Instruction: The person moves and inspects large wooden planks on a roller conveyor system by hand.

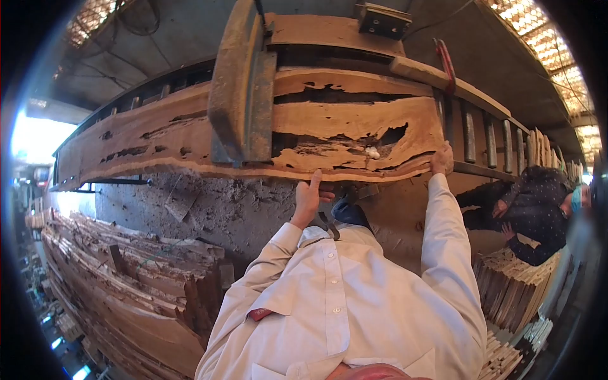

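Note:
A long live-edge wood slab [354, 117] with dark cracks and ragged hollows lies on a roller conveyor in front of me. It passes beneath an upright wood-and-metal crosspiece [237, 88]. My right hand [442, 158] wraps round the slab's near right corner. At the slab's near edge is my left hand [308, 199], its thumb raised against the edge and its fingers apart from the thumb, pointing right. Small white lumps [372, 152] sit in a hollow of the slab.
Conveyor rollers [489, 144] continue to the right, beside a red clamp-like bar [446, 65]. Stacked boards [126, 285] stand at lower left, and a bundle of wood strips [513, 285] at lower right. Another person [535, 209] crouches at right. Debris covers the floor [215, 206].

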Available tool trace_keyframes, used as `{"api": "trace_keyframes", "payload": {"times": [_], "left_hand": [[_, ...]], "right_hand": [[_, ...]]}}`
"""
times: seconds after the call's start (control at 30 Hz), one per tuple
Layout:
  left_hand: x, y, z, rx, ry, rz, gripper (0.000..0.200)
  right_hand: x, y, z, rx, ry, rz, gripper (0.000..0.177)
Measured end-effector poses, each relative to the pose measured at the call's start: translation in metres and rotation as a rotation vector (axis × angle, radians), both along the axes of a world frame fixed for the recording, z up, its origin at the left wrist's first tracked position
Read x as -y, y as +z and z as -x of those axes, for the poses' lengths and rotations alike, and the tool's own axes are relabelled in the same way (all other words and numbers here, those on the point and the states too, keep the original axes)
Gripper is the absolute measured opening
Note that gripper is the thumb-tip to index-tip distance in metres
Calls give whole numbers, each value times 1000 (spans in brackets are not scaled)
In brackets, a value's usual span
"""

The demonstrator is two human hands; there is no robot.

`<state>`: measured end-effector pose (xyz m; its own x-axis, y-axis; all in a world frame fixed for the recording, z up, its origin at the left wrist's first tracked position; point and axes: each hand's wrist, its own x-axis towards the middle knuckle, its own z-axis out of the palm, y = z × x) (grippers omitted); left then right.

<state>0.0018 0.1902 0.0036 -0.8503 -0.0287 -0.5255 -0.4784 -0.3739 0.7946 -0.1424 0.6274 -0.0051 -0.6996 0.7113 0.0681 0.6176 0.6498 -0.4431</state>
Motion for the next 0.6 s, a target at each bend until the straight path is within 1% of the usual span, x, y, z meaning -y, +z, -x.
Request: {"api": "trace_keyframes", "payload": {"times": [0.1, 0.33, 0.4, 0.5, 0.57, 0.6], "left_hand": [[0, 0, 1, 28, -25, 18, 57], [-1, 1, 0, -6, -36, 29, 58], [1, 1, -1, -4, -36, 30, 57], [1, -4, 1, 22, -46, 17, 57], [3, -5, 0, 58, -33, 8, 57], [2, -6, -1, 55, -15, -4, 57]], "right_hand": [[1, 1, 0, -4, -19, -7, 62], [8, 11, -4, -30, -13, -10, 62], [3, 5, -3, -51, -4, -28, 64], [-4, -3, -1, -53, 8, -8, 60], [-33, -29, 5, -73, 267, 47, 55], [-58, -51, 10, -152, 345, 59, 54]]}}
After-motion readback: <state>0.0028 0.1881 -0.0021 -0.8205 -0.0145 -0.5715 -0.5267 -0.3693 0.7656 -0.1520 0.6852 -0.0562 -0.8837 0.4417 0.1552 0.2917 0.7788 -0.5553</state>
